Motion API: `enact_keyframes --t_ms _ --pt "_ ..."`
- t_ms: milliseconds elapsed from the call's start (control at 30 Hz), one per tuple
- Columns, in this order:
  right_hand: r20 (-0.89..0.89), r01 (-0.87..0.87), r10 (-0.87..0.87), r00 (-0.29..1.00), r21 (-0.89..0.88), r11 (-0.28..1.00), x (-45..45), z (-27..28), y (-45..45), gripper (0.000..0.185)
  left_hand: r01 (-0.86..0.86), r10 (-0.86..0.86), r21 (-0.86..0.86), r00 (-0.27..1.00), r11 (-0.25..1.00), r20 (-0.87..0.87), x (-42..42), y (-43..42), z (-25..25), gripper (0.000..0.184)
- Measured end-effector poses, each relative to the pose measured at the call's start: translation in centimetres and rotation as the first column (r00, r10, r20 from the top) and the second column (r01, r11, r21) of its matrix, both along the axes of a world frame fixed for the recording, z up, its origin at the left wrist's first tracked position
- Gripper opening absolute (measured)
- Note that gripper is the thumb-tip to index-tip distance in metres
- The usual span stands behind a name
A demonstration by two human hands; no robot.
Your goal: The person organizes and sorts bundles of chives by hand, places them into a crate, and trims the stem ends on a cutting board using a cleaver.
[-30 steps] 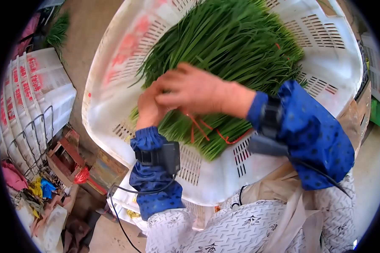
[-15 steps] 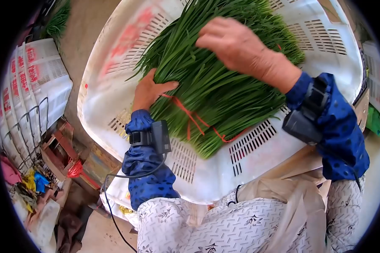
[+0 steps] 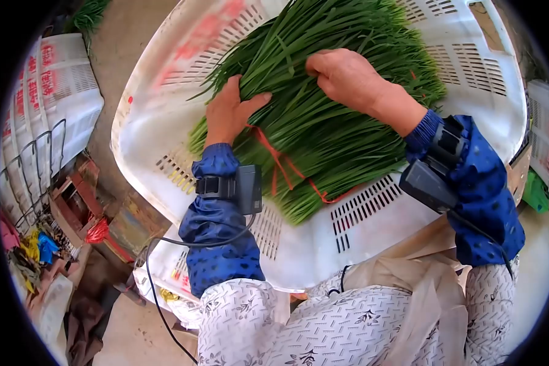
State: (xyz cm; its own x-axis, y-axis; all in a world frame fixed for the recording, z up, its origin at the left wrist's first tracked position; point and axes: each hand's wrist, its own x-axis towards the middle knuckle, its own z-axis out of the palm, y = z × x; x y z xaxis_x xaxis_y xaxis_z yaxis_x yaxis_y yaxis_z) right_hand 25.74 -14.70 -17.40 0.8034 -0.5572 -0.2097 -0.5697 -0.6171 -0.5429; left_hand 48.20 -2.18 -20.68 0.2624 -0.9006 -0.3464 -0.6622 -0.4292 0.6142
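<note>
Long green leafy stalks lie piled in a large white slotted basket. My left hand rests on the left part of the pile, thumb spread apart from the fingers, which partly disappear among the leaves. Over the middle of the pile, my right hand has its fingers curled in at the leaves; what they pinch, if anything, is too small to make out. A red tie runs across the lower stalks, starting beside my left hand.
Another white crate with red print stands at the left behind a wire rack. Below it are a wooden frame and a red string bundle. Cables hang from both wrist devices.
My hands were together over the lower left of the pile, then parted. My right hand moved right and has since lowered to the leaves, while my left hand settled on the pile with its thumb out.
</note>
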Motion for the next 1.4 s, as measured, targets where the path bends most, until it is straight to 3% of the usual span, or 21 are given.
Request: enact_keyframes --t_ms 133,267,367,467,567,700,800,900,1000,1167,1300,1400 --pt "0.001 0.207 -0.209 0.978 0.113 0.972 0.2 -1.6 0.8 0.021 0.019 -0.019 -0.002 1.0 1.0 -0.019 -0.1 0.1 0.3 0.066" --pt "-0.025 0.245 -0.249 0.968 0.288 0.926 1.1 -1.8 1.2 0.021 0.019 -0.019 -0.004 1.0 1.0 -0.023 -0.1 -0.1 -0.1 0.065" --pt "0.02 0.268 -0.279 0.96 0.221 0.938 0.8 -2.8 1.3 0.019 0.029 -0.029 0.0 1.0 1.0 0.007 0.0 -0.1 0.0 0.066" --pt "-0.084 0.282 -0.28 0.956 0.012 0.959 0.5 -1.2 1.5 0.021 0.031 -0.031 -0.001 0.999 1.0 0.007 0.0 0.0 -0.2 0.066" --pt "-0.092 0.197 -0.195 0.976 0.006 0.98 0.1 -2.2 1.6 0.019 0.022 -0.022 0.033 1.0 0.999 -0.013 0.1 -0.2 -0.3 0.072" --pt "-0.064 0.226 -0.22 0.973 0.108 0.968 0.2 -2.1 1.8 0.017 0.045 -0.045 -0.008 0.998 0.999 0.037 0.5 0.2 -1.3 0.091" --pt "-0.033 0.247 -0.245 0.969 0.101 0.964 0.1 -2.7 1.9 0.018 0.155 -0.151 -0.038 0.985 0.987 0.086 0.5 0.3 -1.7 0.103" --pt "-0.086 0.27 -0.265 0.961 0.056 0.961 0.3 -2.5 2.1 0.021 0.121 -0.121 0.002 0.99 0.993 0.068 0.5 0.1 -1.8 0.101" --pt "-0.142 0.224 -0.209 0.967 0.099 0.969 0.4 -2.3 2.1 0.023 0.049 -0.043 0.138 0.998 0.989 -0.045 0.7 -0.4 -1.2 0.103" --pt "-0.076 0.275 -0.264 0.961 0.265 0.924 0.5 -2.3 1.7 0.025 0.024 -0.014 0.096 0.994 0.995 -0.105 0.7 -0.3 -1.4 0.102" --pt "-0.047 0.349 -0.364 0.93 0.426 0.835 1.5 -2.5 1.5 0.027 0.039 -0.033 0.075 0.997 0.996 -0.075 0.6 -0.4 -1.4 0.1" --pt "-0.033 0.391 -0.439 0.898 0.516 0.762 2.4 -2.3 1.8 0.027 0.02 -0.004 0.098 0.988 0.995 -0.153 0.6 -0.4 -1.1 0.098"
